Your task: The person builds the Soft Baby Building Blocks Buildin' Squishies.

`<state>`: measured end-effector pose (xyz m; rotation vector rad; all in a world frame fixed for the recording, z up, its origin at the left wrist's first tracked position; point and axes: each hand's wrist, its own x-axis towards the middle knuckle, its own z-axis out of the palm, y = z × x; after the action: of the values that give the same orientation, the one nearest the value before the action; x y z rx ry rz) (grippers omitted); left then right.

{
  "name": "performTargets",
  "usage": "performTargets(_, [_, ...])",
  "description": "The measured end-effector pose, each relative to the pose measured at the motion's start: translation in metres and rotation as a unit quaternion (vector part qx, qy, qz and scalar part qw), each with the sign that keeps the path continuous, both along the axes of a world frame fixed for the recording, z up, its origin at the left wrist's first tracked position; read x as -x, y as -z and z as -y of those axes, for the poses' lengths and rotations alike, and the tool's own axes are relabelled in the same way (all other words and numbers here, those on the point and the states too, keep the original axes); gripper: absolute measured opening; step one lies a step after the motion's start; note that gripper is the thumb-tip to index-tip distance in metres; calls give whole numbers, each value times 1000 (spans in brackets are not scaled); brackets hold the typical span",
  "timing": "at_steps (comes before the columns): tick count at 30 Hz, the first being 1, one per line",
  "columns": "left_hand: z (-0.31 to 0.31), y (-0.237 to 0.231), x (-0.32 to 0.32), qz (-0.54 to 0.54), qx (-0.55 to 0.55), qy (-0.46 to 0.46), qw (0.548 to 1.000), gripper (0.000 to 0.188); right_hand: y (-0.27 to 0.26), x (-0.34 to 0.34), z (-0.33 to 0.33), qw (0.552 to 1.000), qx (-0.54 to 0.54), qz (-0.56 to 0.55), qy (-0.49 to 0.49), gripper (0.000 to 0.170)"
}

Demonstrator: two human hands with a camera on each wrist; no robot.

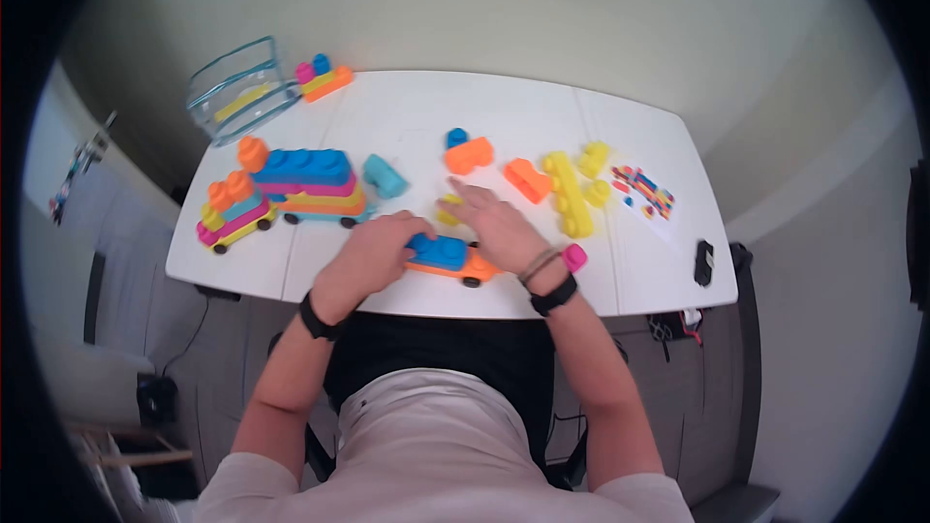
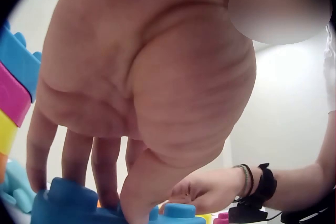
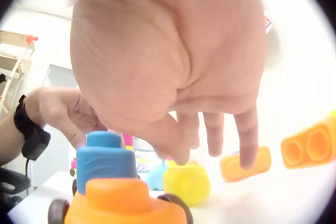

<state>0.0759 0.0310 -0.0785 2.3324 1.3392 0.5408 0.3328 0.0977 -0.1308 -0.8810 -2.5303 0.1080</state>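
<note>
The white table (image 1: pixel 397 107) is carrying the toys, and a stacked block vehicle (image 1: pixel 308 169) is standing toward its left edge. The left hand (image 1: pixel 366 257) is working near the table's near edge, its fingers and thumb clamping on the blue brick (image 1: pixel 441 253). The right hand (image 1: pixel 496 230) is reaching with fingers and thumb apart; whether it is touching the yellow block, I cannot tell.

The orange wheeled base (image 1: pixel 481 267) is sitting between that near edge and the right hand, bearing the blue brick. Its wheels are probably making it prone to rolling, so the left hand does best by pressing straight down, not sideways, and bracing the base. The orange brick (image 1: pixel 528 180) is lying farther toward the right edge, leaving the reach unobstructed. The yellow block (image 3: pixel 190 184) is resting just beyond the base; pinching it low, by opposite sides, is likely steadier than raking it with the fingertips. The pink block (image 1: pixel 575 258) is lying beside the right wrist, so a low, wide elbow swing is risking a knock.
</note>
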Motion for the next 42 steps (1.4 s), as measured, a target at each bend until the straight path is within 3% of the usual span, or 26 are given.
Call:
performTargets(4, [-1,-8,11,12,34,-24,999,39,7,7,-2,1000,3,27,16,58])
performTargets(6, [-3,-9,17,13,29,-24,999,40,-9,12,2,989,116,33,82,43])
performTargets(7, [-5,-9,19,15,31,-29,999,39,-7,13,0,988,120,36,87,43])
performTargets(9, [-9,-2,22,17,31,-24,999,39,-3,7,0,989,114,-51,77,39])
performTargets(12, [-6,-13,14,10,52,-37,998,39,-14,8,7,982,148,-49,108,46])
performTargets(16, [-8,-6,20,10,7,-5,1000,39,13,7,0,977,140,8,159,58])
performTargets(18, [-7,-5,22,9,15,-15,1000,39,3,4,-2,983,117,2,139,57])
performTargets(21, [-7,-5,20,1,16,-10,1000,41,-15,-2,-6,963,205,-71,160,46])
performTargets(26, [-6,-5,20,2,11,-14,1000,39,-72,-20,21,965,221,2,139,41])
performTargets(28, [-6,-7,19,-4,5,-12,1000,38,-72,-18,26,966,221,32,130,39])
performTargets(30, [-5,-8,16,-9,14,-23,1000,37,-69,-15,29,963,232,74,113,47])
performTargets(36, [-3,-5,12,-7,28,-38,999,38,-47,3,33,970,206,97,84,51])
performTargets(42, [-5,-2,14,-10,16,-33,999,39,-57,10,38,960,219,129,115,53])
